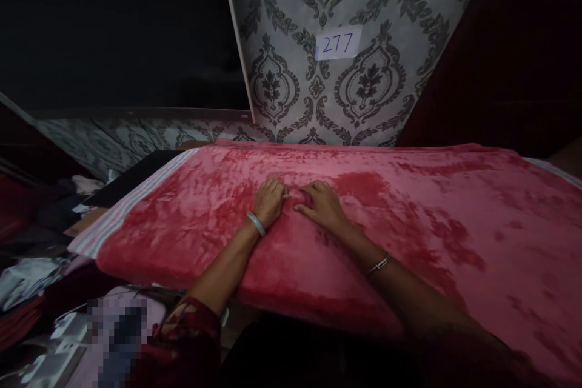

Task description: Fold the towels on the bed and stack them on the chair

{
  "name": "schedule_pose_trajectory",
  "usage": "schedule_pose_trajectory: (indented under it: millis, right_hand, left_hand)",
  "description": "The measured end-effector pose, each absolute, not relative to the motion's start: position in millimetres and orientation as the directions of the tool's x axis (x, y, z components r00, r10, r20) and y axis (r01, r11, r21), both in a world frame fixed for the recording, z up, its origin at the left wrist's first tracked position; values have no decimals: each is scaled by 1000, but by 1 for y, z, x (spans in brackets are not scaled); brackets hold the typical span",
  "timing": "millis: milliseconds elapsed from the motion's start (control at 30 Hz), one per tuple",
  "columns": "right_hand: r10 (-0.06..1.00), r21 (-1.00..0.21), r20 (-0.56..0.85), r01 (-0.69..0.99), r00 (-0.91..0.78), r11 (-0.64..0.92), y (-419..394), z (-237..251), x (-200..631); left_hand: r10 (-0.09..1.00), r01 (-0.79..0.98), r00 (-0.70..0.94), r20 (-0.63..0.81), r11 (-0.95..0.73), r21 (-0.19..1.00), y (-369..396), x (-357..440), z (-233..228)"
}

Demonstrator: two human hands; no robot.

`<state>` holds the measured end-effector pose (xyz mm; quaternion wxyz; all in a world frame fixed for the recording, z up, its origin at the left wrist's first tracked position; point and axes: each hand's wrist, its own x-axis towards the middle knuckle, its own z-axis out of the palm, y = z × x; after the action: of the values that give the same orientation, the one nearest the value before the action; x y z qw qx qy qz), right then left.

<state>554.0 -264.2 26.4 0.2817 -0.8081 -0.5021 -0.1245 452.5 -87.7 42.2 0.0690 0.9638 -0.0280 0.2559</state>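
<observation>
A pink-red plush blanket (pixel 318 273) covers the broad surface before me, with darker patches where its pile lies differently. My left hand (pixel 269 201) rests on it near the middle, fingers curled in and closed. Something small and pale shows beside its thumb; what these fingers hold is not clear. Just to the right, my right hand (pixel 324 205) lies on the same cloth, thumb and forefinger apart, so it is open. A slight rise of the blanket shows between the two hands. Each wrist wears a bangle.
A large dark screen (pixel 122 30) hangs at the upper left. A paper marked 277 (pixel 338 43) is stuck to the patterned wall (pixel 313 91). At lower left are piled clothes (pixel 31 276) and a white power strip (pixel 61 345). A striped cloth edge (pixel 140 200) borders the blanket's left side.
</observation>
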Motion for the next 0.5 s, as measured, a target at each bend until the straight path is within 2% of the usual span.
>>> schedule_pose_trajectory:
  millis: [167,400,500]
  right_hand:
    - [749,-283,492,895,444,-345,-259,12,547]
    - [694,-289,592,911,411,-293,-261,4,549]
    - [674,-296,624,918,395,-264,-260,3,549]
  left_hand:
    - [-45,-98,897,439,-990,97,-98,452,38]
    - [52,-88,928,370,-932,352,-68,424,60]
    - [113,-34,933,342,-917,397,-33,394,80]
